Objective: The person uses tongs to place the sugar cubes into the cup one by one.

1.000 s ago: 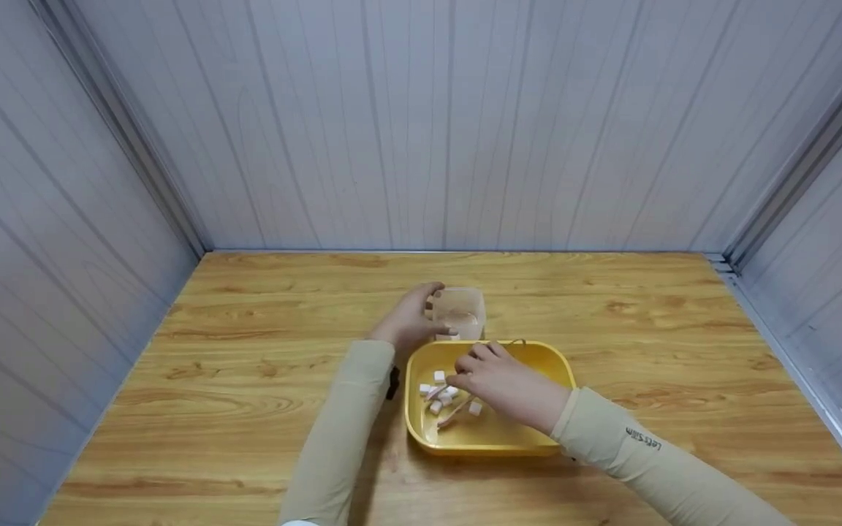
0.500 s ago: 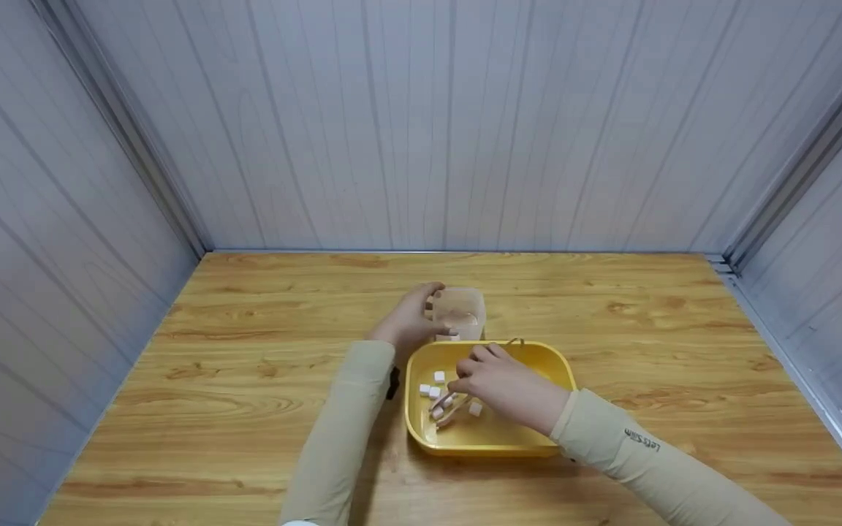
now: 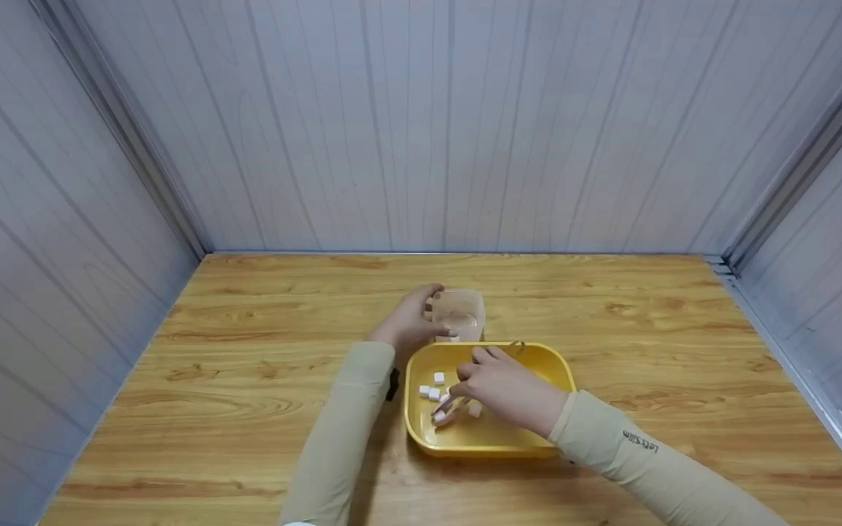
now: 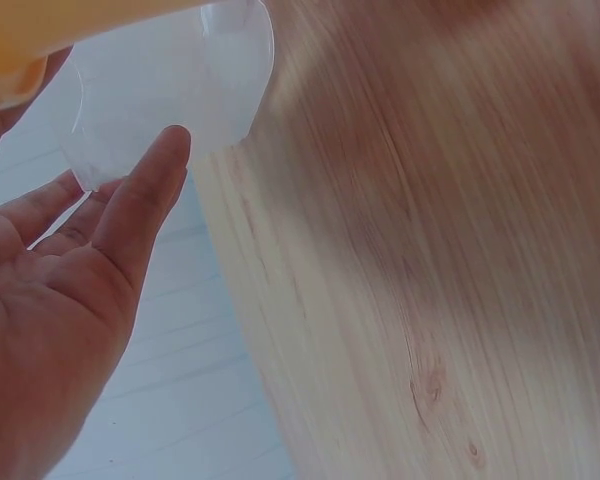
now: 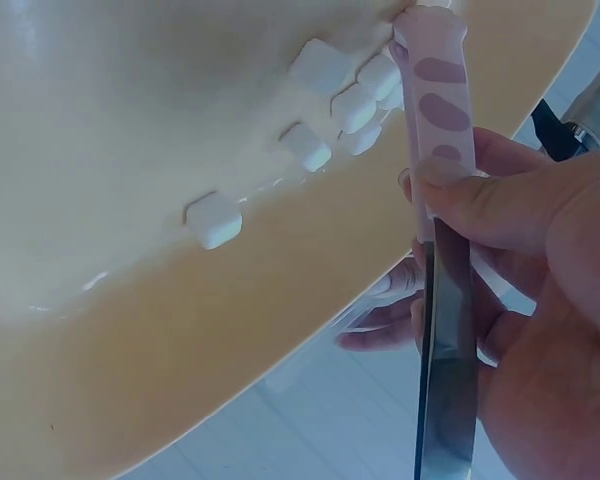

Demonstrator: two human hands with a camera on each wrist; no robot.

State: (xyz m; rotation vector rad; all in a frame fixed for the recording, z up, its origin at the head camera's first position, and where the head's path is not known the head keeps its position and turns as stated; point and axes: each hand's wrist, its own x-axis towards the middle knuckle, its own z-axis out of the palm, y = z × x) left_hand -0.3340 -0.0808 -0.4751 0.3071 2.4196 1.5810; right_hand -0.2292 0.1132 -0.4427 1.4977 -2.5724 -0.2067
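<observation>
My right hand (image 3: 512,391) pinches a pair of tongs (image 5: 445,290) with a metal body and pink, spotted tips. Those tips are low in a yellow tub (image 3: 494,447), and in the head view a white cube (image 3: 440,416) appears between them. Several more white cubes (image 5: 320,65) lie loose on the tub's floor. Just behind the tub stands a clear plastic container (image 3: 471,301), which my left hand (image 3: 410,319) holds from its left side, thumb and fingers spread around it. Something white (image 3: 454,338) shows low in that container.
The wooden table (image 3: 267,380) extends to both sides of the tub. Grey-white panel walls (image 3: 421,131) enclose it at the back, left and right. The tub's far rim stands close against the clear container.
The tongs' tips have come closer together and shifted slightly toward me, with a white cube now between them. My left hand and the clear container look still.
</observation>
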